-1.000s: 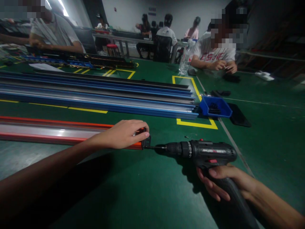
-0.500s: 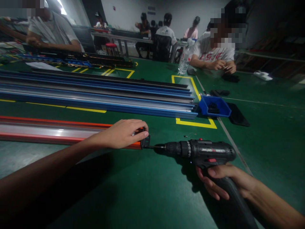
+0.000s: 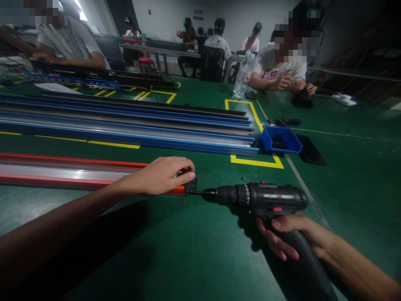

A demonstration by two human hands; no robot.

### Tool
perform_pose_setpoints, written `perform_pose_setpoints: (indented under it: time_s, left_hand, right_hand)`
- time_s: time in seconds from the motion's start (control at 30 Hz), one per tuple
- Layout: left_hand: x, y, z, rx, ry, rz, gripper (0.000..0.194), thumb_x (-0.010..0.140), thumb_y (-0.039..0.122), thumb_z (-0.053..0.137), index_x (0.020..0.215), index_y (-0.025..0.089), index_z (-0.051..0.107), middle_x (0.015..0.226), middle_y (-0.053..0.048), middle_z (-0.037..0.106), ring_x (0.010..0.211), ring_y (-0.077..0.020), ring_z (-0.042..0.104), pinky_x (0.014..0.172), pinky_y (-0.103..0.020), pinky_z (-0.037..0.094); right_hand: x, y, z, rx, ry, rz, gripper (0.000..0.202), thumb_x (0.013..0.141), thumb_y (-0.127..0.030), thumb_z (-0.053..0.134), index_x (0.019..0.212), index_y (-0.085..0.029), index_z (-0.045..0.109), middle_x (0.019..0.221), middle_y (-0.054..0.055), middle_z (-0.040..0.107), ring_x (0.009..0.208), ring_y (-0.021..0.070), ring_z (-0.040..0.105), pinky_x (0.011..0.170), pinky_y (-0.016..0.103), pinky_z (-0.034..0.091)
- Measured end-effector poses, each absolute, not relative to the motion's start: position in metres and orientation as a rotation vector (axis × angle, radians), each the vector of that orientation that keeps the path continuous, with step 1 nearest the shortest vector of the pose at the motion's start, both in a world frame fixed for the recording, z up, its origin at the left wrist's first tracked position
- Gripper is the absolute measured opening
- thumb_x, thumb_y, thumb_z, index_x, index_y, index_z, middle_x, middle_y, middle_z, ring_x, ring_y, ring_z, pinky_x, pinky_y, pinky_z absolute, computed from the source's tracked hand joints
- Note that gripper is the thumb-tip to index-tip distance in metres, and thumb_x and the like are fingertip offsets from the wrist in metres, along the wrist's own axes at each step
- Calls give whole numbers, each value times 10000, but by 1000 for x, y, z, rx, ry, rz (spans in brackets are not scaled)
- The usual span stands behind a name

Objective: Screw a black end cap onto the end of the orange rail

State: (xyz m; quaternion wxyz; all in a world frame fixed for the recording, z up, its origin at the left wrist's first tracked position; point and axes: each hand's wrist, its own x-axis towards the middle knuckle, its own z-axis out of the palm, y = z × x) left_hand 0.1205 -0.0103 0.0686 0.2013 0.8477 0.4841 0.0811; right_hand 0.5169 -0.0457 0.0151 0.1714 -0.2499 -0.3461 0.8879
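Note:
My right hand (image 3: 282, 236) is wrapped round the handle of a black cordless drill (image 3: 275, 196), which lies level and points left. Its long thin bit (image 3: 205, 192) reaches a black end cap (image 3: 191, 186) on the right end of an orange-edged metal profile (image 3: 78, 171). Over that end my left hand (image 3: 167, 175) is closed, fingers curled on the end cap and the profile. Whether a screw sits at the tip of the bit is too small to tell.
Several blue and black profiles (image 3: 140, 129) lie behind. Beyond the drill stand a blue bin (image 3: 294, 146) with black parts, a dark flat slab (image 3: 313, 152) and a plastic bottle (image 3: 242, 79). A small dark piece (image 3: 243, 179) lies near the drill. Co-workers sit across the table.
The drill and my right hand have shifted very slightly left. My left hand stays on the profile's end. Across the table, a co-worker's hands have moved apart.

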Motion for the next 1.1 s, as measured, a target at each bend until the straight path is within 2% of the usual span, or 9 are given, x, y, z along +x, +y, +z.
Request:
perform_pose_setpoints:
  time_s: [0.33,0.73,1.1]
  left_hand:
    - [119,-10,67,2374,1344,232,406,1066,528,397,1121,232,670,1121,-44,716,989,-211,650,842,-324,443]
    - [120,-9,68,2362,1355,224,400,1062,524,402,1121,236,673,1118,-44,718,985,-212,650,837,-324,444]
    - [120,-10,69,2363,1360,230,399,1057,518,412,1118,233,685,1117,-46,726,982,-214,656,832,-323,453]
  right_hand:
    - [517,-46,16,-753,-984,2510,254,879,-318,718,994,-104,793,660,-4,643,425,54,504,565,216,552]
    - [519,-46,15,-788,-986,2509,288,863,-332,725,1031,-106,790,751,24,687,417,48,518,563,231,566]
    - [518,-47,17,-767,-967,2513,240,882,-308,711,991,-110,792,684,5,651,418,59,509,566,220,556]
